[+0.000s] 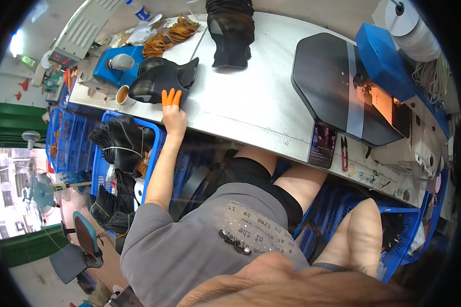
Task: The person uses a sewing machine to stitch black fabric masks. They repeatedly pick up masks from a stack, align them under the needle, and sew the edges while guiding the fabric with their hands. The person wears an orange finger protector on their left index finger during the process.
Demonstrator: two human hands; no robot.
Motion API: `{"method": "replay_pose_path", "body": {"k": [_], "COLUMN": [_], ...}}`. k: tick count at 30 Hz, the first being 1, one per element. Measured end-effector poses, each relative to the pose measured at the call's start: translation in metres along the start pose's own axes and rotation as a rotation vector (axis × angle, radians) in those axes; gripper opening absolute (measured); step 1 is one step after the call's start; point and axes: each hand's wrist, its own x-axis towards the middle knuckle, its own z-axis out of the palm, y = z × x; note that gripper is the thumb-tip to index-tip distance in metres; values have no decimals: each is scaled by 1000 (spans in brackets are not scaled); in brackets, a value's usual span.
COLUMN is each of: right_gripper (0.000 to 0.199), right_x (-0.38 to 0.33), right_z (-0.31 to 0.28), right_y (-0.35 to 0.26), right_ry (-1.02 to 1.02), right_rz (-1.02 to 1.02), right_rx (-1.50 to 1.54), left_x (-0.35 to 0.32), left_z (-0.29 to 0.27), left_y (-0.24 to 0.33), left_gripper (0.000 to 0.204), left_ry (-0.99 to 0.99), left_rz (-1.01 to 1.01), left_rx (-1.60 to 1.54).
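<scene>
My left hand [173, 115] reaches over the table's front edge, with orange finger covers on three of its fingers. Those fingers are stretched out and rest on the near edge of a small pile of black, shiny shoe-upper pieces [161, 82]. Its thumb is hidden. A paper cup of brown drink [123, 95] stands just left of the pile. Farther back lies a tall stack of similar black pieces [231, 38]. My right arm [361, 225] is bent at the lower right, and its hand is out of sight.
Blue-and-white sewing machines [119, 65] flank the white table [230, 107]; a black board [322, 82] lies by the right one. A phone [322, 146] and red thread snips [344, 153] sit at the front edge. Blue baskets [153, 128] with bundled black pieces stand at left.
</scene>
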Motion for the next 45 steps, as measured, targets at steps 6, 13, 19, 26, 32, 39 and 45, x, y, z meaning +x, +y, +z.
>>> {"method": "replay_pose_path", "body": {"k": [6,13,19,26,32,39,45], "right_gripper": [17,17,17,18,18,19,18], "right_x": [-1,-1,-4,-7,-14,-58,-78], "right_z": [4,6,8,11,7,-24,-63], "right_y": [0,-2,-8,-15,-22,-26,8], "right_ry": [7,-4,10,11,1,79,974], "right_rz": [10,18,45,82,142,277,1091], "right_rx": [1,-19,-41,-82,-128,-200,-353], "left_x": [84,120,139,148,161,190,138], "left_z": [-52,16,45,88,74,-31,-43], "left_y": [46,46,89,98,123,226,321], "left_gripper": [58,45,61,39,23,30,16], "left_ry": [434,-338,-205,-237,15,389,136], "left_rz": [41,-219,33,552,195,320,868], "left_rx": [-50,254,306,67,-157,-530,-534]}}
